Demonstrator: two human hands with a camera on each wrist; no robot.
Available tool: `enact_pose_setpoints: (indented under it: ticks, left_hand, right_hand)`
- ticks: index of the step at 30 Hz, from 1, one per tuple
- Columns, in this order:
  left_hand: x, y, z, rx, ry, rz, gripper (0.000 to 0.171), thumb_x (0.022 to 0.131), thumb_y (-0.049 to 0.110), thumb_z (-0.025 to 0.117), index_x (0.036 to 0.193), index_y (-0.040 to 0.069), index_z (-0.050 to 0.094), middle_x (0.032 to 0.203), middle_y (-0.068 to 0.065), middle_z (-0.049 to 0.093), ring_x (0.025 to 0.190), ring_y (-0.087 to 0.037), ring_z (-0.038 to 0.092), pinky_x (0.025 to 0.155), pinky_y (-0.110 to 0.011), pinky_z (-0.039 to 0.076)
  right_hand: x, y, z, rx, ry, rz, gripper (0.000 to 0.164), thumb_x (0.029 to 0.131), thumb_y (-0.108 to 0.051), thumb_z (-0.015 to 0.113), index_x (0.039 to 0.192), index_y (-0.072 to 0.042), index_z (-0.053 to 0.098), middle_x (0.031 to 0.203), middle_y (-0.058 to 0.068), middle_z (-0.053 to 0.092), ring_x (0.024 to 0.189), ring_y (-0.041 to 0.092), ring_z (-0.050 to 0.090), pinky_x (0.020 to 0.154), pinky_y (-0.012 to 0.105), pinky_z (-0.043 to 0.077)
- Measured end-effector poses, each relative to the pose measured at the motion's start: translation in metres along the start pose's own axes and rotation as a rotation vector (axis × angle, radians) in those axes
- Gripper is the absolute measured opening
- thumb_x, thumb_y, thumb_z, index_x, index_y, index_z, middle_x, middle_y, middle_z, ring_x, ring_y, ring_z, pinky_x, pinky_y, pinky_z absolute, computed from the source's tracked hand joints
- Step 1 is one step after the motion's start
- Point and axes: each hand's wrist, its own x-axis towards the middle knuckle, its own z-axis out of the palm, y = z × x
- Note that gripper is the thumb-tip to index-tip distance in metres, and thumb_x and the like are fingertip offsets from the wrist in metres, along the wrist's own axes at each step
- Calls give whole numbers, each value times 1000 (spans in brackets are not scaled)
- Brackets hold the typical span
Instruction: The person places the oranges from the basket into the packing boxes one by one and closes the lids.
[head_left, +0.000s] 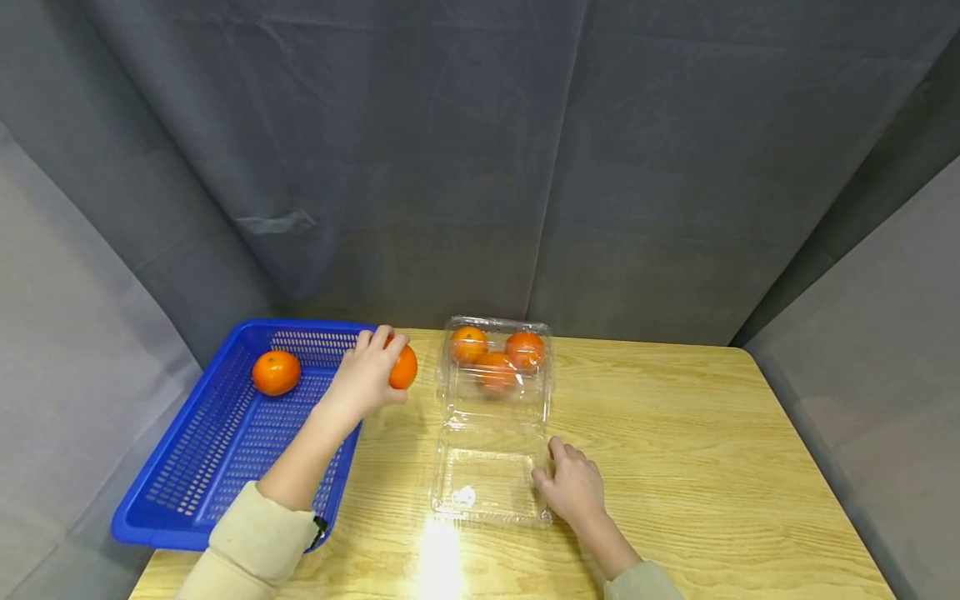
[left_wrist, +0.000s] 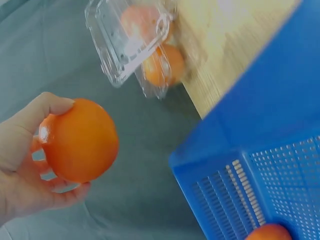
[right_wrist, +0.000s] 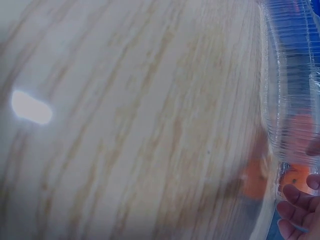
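My left hand (head_left: 366, 377) grips an orange (head_left: 404, 368) with thumb and fingers around its sides, over the right rim of the blue basket. In the left wrist view that orange (left_wrist: 82, 142) shows large against the grey cloth. A clear plastic clamshell box (head_left: 491, 479) lies unfolded on the table, its hinge across the middle. Its far half contains three oranges (head_left: 497, 373). My right hand (head_left: 576, 485) is at the right edge of the near half, fingers loosely bent, fingertips right at the rim. In the right wrist view, the fingers (right_wrist: 295, 212) appear beside the clear plastic.
The blue perforated basket (head_left: 341, 483) stands on the left of the wooden table (head_left: 675, 467), with one orange (head_left: 276, 372) at its far end. Grey cloth (head_left: 420, 167) hangs behind the table's back edge and along both sides.
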Motion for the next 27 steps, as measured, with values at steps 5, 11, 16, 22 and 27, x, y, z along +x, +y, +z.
enact_pose_setpoints:
  ticks: [5, 11, 16, 22, 27]
  left_hand:
    - [-1, 15, 6, 1, 3, 56, 70, 63, 27, 80, 123, 8, 50, 123, -16, 45, 108, -35, 41, 77, -51, 47]
    - [1, 36, 18, -10, -19, 118, 72, 62, 30, 82, 123, 10, 50, 122, -14, 46, 109, -32, 42, 81, -50, 46]
    - [2, 54, 30, -16, -52, 184, 74, 61, 32, 83, 124, 12, 50, 123, -12, 46, 108, -30, 43, 78, -46, 47]
    - [0, 69, 48, -23, -98, 238, 73, 61, 33, 82, 123, 14, 49, 125, -12, 44, 109, -30, 43, 78, -44, 48]
    - [0, 76, 65, -47, -124, 263, 74, 62, 34, 81, 126, 16, 48, 126, -10, 43, 111, -28, 42, 78, -42, 48]
  right_hand:
    - [1, 0, 0, -2, -3, 4, 28, 76, -29, 61, 94, -8, 54, 69, -1, 50, 58, 14, 41, 55, 32, 37]
    - [0, 0, -1, 0, -10, 8, 30, 76, -30, 61, 96, -8, 55, 73, 0, 53, 60, 15, 44, 57, 33, 38]
    - [-1, -1, -2, 8, -23, 12, 31, 77, -30, 62, 98, -7, 55, 75, 1, 55, 60, 14, 44, 58, 34, 40]
    - [-1, -1, -1, 7, -15, 8, 30, 76, -30, 62, 96, -8, 55, 74, 1, 54, 59, 14, 43, 57, 33, 39]
    - [-2, -1, -1, 4, -6, 8, 29, 76, -30, 62, 93, -9, 54, 71, 0, 52, 58, 14, 43, 55, 32, 37]
